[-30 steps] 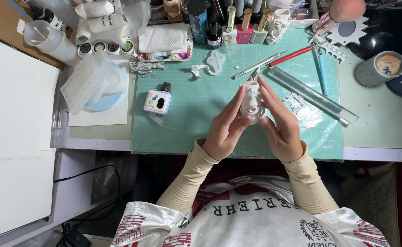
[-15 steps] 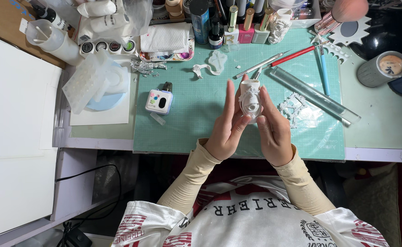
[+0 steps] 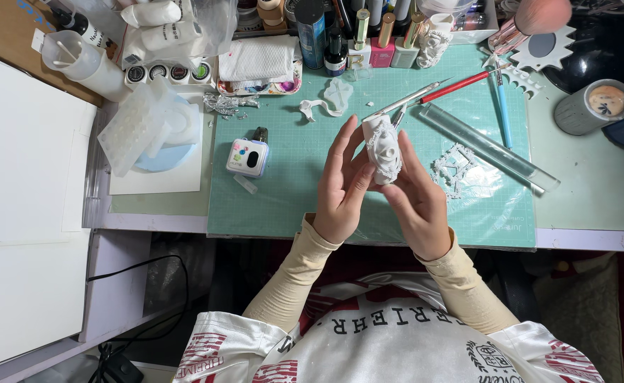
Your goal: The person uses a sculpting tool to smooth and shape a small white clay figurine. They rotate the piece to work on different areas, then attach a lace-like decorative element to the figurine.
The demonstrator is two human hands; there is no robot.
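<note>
While raised over green cutting mat (image 3: 297, 184), left hand (image 3: 344, 186), right hand (image 3: 415, 202), fingers gripping white carved ornament (image 3: 383, 148)

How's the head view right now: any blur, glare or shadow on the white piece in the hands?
Head view: sharp, no motion blur on the left hand or right hand; even light, only soft shadows on the green cutting mat; the white ornate piece is bright, its relief partly washed out; edges bend slightly from the wide lens.
</note>
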